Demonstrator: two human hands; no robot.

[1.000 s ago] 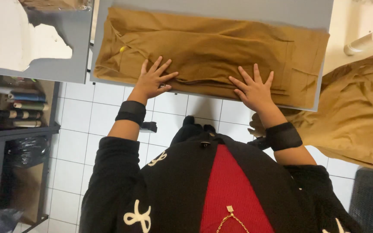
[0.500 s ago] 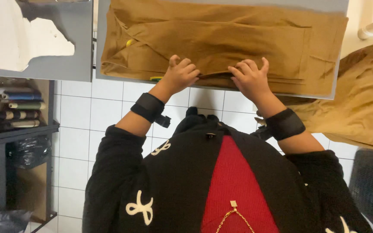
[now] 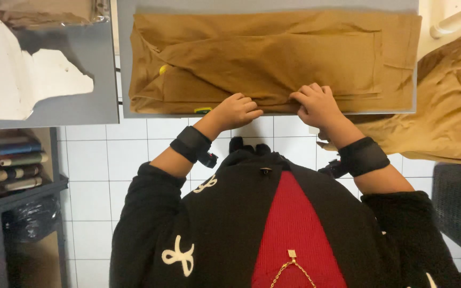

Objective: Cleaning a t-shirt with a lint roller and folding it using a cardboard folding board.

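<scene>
Both grips were closed on cloth: the left hand (image 3: 237,111) and right hand (image 3: 316,105) pinched the near edge of the folded brown garment (image 3: 273,58) side by side. The garment lay flat on the grey tabletop (image 3: 124,64), its long axis running left to right, stretching away from both hands about equally. Another brown cloth heap (image 3: 449,101) hung at the right; no container showed.

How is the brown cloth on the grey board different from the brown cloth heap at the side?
The folded cloth lies flat and neat on the grey board; the cloth heap is rumpled. Both hands grip the folded cloth's near edge; nothing touches the heap. Both are the same tan-brown.
</scene>
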